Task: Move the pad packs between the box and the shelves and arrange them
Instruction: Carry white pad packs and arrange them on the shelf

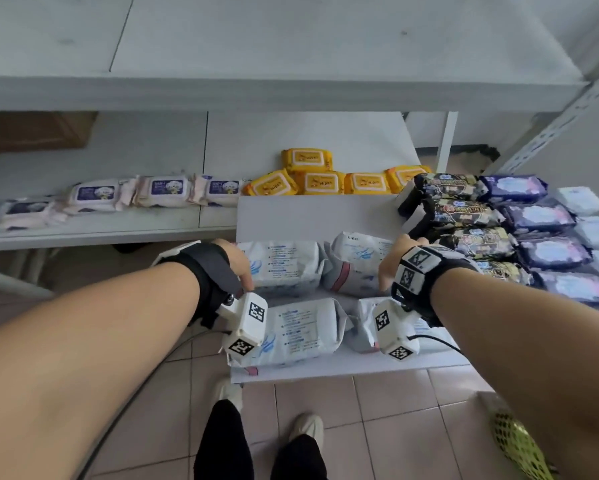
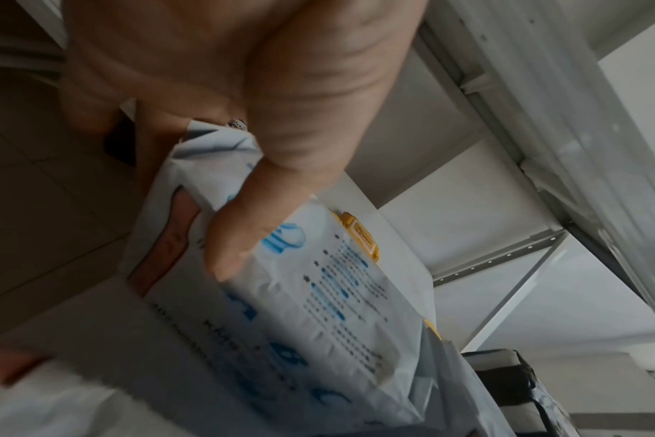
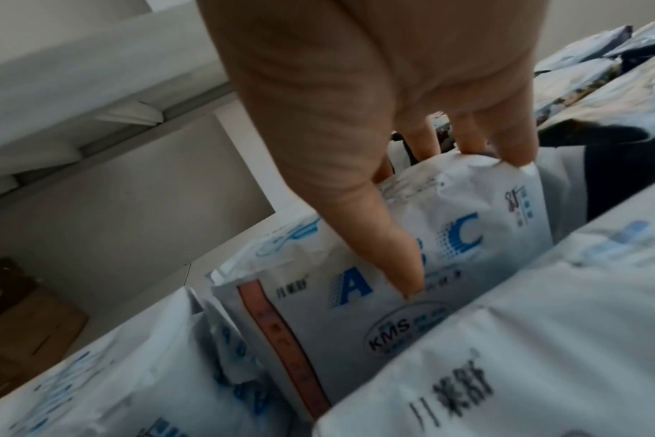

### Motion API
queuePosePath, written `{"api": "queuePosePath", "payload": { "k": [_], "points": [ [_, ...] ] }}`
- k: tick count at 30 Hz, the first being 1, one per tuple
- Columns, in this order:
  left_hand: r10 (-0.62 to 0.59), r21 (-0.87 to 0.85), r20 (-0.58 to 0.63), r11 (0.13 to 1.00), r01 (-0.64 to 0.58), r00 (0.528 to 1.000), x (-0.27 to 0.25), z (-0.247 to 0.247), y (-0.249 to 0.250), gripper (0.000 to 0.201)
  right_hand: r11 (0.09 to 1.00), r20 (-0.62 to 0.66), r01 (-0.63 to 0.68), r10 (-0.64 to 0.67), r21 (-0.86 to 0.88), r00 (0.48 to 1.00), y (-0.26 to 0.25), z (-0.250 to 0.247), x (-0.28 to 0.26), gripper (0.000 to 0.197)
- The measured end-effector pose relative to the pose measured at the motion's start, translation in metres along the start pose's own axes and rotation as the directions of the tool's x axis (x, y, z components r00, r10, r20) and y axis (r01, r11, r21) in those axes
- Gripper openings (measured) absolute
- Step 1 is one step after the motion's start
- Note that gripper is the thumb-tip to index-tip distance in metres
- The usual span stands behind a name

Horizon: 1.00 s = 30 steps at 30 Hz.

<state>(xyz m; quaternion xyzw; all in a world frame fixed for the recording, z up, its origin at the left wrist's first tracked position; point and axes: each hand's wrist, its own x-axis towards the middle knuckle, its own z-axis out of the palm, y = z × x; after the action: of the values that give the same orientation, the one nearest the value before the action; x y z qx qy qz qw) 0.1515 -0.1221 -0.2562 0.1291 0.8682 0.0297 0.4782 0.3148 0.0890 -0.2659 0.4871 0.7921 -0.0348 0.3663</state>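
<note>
Four white pad packs with blue print lie in two rows on a white flat surface. My left hand grips the left end of the far-left pack. In the left wrist view the thumb presses on this pack and the fingers curl behind its end. My right hand holds the far-right pack. The right wrist view shows the thumb on its printed "ABC" face and the fingers hooked over its top edge. Two nearer packs lie partly under my wrist cameras.
Yellow wipes packs and pale baby-wipes packs sit on the lower shelf behind. Dark packs, purple packs and white packs are stacked at right. The upper shelf overhangs. A brown box stands at back left.
</note>
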Motion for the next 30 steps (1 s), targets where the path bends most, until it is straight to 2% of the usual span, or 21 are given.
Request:
{"api": "queuePosePath", "payload": {
  "k": [2,4,8,9,11,13,15,18,21,24,27,30],
  "points": [
    [-0.009,-0.055,0.039,0.998,0.011,0.999,0.010,-0.004,0.001,0.017,1.000,-0.005,0.006,-0.006,-0.024,1.000,-0.006,-0.003,0.007,0.074],
    [-0.023,-0.095,0.020,0.995,0.024,1.000,0.015,-0.008,0.000,0.019,1.000,-0.016,0.020,-0.020,-0.021,1.000,-0.013,-0.010,0.014,0.070],
    [0.030,-0.279,0.017,0.960,-0.024,0.999,0.024,-0.024,-0.008,0.027,0.995,-0.066,0.098,-0.097,0.014,0.993,-0.022,-0.024,0.037,0.072],
    [0.051,-0.348,-0.022,0.936,-0.055,0.998,0.028,-0.028,-0.012,0.039,0.994,-0.075,0.106,-0.107,-0.005,0.991,-0.022,-0.026,0.043,0.072],
    [0.068,-0.423,-0.077,0.901,-0.094,0.995,0.033,-0.036,-0.017,0.079,0.991,-0.070,0.106,-0.111,-0.076,0.991,-0.021,-0.028,0.053,0.074],
    [0.104,-0.332,-0.142,0.932,-0.146,0.984,0.038,-0.040,-0.022,0.101,0.986,-0.052,0.094,-0.102,-0.139,0.993,-0.020,-0.028,0.058,0.081],
    [0.169,-0.317,-0.145,0.926,-0.207,0.975,0.047,-0.038,-0.025,0.096,0.984,-0.031,0.099,-0.105,-0.148,0.994,-0.019,-0.030,0.057,0.089],
    [0.236,-0.393,-0.117,0.881,-0.263,0.965,0.057,-0.033,-0.030,0.075,0.990,-0.001,0.122,-0.122,-0.075,0.993,-0.017,-0.039,0.049,0.096],
    [0.275,-0.486,-0.118,0.822,-0.296,0.954,0.063,-0.034,-0.036,0.069,0.986,0.033,0.168,-0.169,0.014,0.985,-0.012,-0.043,0.048,0.099],
    [0.285,-0.602,-0.103,0.745,-0.288,0.953,0.065,-0.037,-0.041,0.069,0.959,0.044,0.243,-0.251,0.148,0.967,-0.007,-0.043,0.053,0.092],
    [0.260,-0.698,-0.132,0.661,-0.276,0.957,0.068,-0.037,-0.046,0.067,0.938,0.059,0.239,-0.261,0.253,0.963,-0.004,-0.043,0.055,0.084],
    [0.247,-0.749,-0.147,0.605,-0.271,0.958,0.071,-0.034,-0.049,0.059,0.935,0.108,0.231,-0.267,0.269,0.958,-0.002,-0.043,0.058,0.078]
  ]
}}
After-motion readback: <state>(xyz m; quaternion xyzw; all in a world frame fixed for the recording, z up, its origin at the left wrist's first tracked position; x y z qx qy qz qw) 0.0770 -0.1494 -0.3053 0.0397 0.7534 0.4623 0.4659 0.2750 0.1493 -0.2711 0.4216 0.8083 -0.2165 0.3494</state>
